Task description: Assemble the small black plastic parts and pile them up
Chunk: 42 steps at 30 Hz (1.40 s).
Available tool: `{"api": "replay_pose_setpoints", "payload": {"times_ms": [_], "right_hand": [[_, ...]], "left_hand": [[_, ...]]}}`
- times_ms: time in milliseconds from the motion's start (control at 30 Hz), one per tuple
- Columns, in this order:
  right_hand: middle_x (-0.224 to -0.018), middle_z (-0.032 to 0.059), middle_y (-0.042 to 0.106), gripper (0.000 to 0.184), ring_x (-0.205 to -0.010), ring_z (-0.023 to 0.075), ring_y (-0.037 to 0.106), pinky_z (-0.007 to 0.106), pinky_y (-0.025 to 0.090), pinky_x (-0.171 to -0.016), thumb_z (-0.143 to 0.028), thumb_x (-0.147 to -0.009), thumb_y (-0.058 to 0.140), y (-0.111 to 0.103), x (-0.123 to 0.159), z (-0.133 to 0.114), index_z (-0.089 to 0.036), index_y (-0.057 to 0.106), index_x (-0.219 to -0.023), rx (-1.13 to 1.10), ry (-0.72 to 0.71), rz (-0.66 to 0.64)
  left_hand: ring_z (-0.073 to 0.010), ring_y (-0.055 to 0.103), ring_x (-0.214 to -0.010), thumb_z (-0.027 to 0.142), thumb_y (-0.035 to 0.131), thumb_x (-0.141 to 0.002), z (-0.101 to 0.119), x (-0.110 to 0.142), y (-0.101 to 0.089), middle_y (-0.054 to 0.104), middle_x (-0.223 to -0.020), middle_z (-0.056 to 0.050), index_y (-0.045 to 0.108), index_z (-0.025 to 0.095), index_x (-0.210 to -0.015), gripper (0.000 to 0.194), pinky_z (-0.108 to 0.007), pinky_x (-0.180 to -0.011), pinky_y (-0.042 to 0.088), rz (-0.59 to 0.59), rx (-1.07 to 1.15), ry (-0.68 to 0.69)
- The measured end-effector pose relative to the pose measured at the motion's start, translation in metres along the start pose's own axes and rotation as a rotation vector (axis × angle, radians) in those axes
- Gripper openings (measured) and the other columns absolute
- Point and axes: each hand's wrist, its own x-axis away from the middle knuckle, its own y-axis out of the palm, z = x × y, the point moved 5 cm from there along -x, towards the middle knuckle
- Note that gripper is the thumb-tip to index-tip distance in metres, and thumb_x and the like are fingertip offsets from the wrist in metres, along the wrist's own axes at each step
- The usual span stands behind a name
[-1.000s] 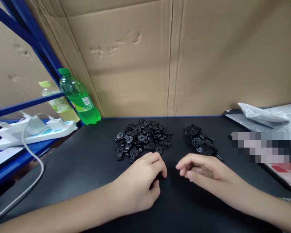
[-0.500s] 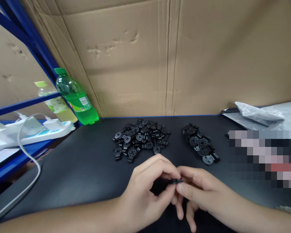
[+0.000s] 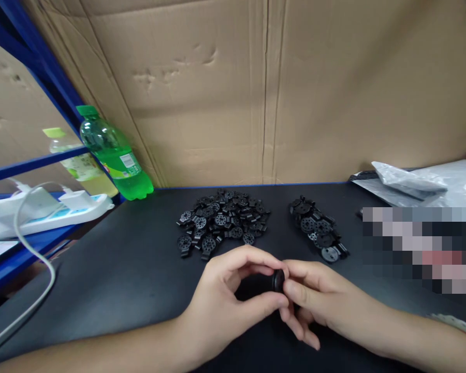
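Observation:
My left hand (image 3: 233, 295) and my right hand (image 3: 314, 300) meet just above the black table (image 3: 120, 274), both pinching one small black plastic disc (image 3: 278, 280) between thumb and fingers. The disc stands on edge between the fingertips. Behind the hands lies a large heap of black round perforated parts (image 3: 221, 221). A smaller heap of the same parts (image 3: 318, 233) lies to its right, closest to my right hand.
A green soda bottle (image 3: 112, 155) leans at the back left beside a blue rack (image 3: 34, 160). A white power strip with a cable (image 3: 42, 207) lies on the left shelf. Grey plastic bags (image 3: 411, 181) lie at the right; cardboard (image 3: 256, 88) walls the back.
Both hands rose from the table and came together, pinching a small black disc. The disc has turned from flat to on edge between the fingertips.

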Motion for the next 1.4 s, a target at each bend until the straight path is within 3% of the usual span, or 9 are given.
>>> {"api": "replay_pose_setpoints", "payload": {"times_ms": [167, 267, 433, 700, 867, 1133, 1400], "right_hand": [[-0.074, -0.0013, 0.056, 0.038, -0.058, 0.0085, 0.058, 0.017, 0.048, -0.048, -0.054, -0.091, 0.059, 0.001, -0.001, -0.001, -0.016, 0.054, -0.091, -0.067, 0.066, -0.014], [-0.078, -0.0005, 0.057, 0.037, -0.057, 0.008, 0.057, 0.018, 0.046, -0.049, -0.053, -0.092, 0.057, 0.003, 0.001, -0.002, -0.016, 0.053, -0.095, 0.02, 0.078, -0.051], [-0.066, -0.004, 0.053, 0.03, -0.053, 0.0085, 0.05, 0.021, 0.043, -0.053, -0.048, -0.094, 0.05, 0.006, 0.006, -0.008, -0.018, 0.048, -0.095, 0.221, 0.148, -0.065], [-0.07, -0.0046, 0.048, 0.005, -0.06, 0.0091, 0.044, 0.023, 0.04, -0.06, -0.024, -0.091, 0.043, 0.012, 0.009, -0.016, -0.019, 0.043, -0.09, 0.319, 0.189, -0.164], [-0.065, -0.0066, 0.047, 0.008, -0.056, 0.0071, 0.042, 0.019, 0.038, -0.054, -0.018, -0.084, 0.041, 0.01, 0.008, -0.015, -0.019, 0.041, -0.091, 0.309, 0.226, -0.173], [-0.046, -0.0095, 0.052, 0.031, -0.036, 0.0065, 0.041, 0.014, 0.033, -0.038, -0.016, -0.071, 0.035, 0.003, -0.001, -0.008, -0.019, 0.042, -0.101, 0.194, 0.281, -0.227], [-0.052, -0.0062, 0.056, 0.024, -0.04, 0.0053, 0.047, 0.013, 0.039, -0.04, -0.013, -0.071, 0.037, 0.002, -0.005, -0.005, -0.017, 0.047, -0.093, 0.104, 0.274, -0.228]], "left_hand": [[-0.0157, 0.064, -0.07, 0.006, 0.082, -0.071, 0.005, -0.001, 0.003, 0.072, -0.086, -0.008, 0.075, 0.013, -0.089, 0.021, -0.028, -0.068, 0.057, -0.017, -0.143, 0.094], [-0.0148, 0.063, -0.069, 0.007, 0.082, -0.071, 0.005, 0.0, 0.005, 0.072, -0.087, -0.007, 0.075, 0.014, -0.088, 0.02, -0.026, -0.066, 0.056, -0.026, -0.179, 0.102], [-0.0166, 0.069, -0.073, 0.006, 0.083, -0.07, 0.005, 0.003, 0.008, 0.075, -0.09, -0.008, 0.075, 0.014, -0.082, 0.016, -0.025, -0.068, 0.056, -0.069, -0.189, 0.082], [-0.0179, 0.072, -0.069, 0.001, 0.083, -0.066, 0.008, 0.001, 0.011, 0.076, -0.083, -0.011, 0.077, 0.01, -0.08, 0.018, -0.023, -0.061, 0.056, -0.113, -0.179, 0.105], [-0.0172, 0.071, -0.067, -0.004, 0.078, -0.064, 0.007, -0.002, 0.013, 0.075, -0.08, -0.01, 0.077, 0.01, -0.076, 0.018, -0.022, -0.06, 0.055, -0.121, -0.187, 0.101], [-0.0116, 0.065, -0.064, 0.008, 0.082, -0.065, -0.013, -0.005, 0.012, 0.068, -0.08, -0.007, 0.075, 0.01, -0.074, 0.011, -0.018, -0.057, 0.054, -0.131, -0.048, -0.124], [-0.0097, 0.065, -0.07, 0.002, 0.079, -0.061, -0.023, -0.007, 0.012, 0.066, -0.083, -0.003, 0.076, 0.013, -0.076, 0.018, -0.017, -0.064, 0.056, -0.127, 0.044, -0.232]]}}
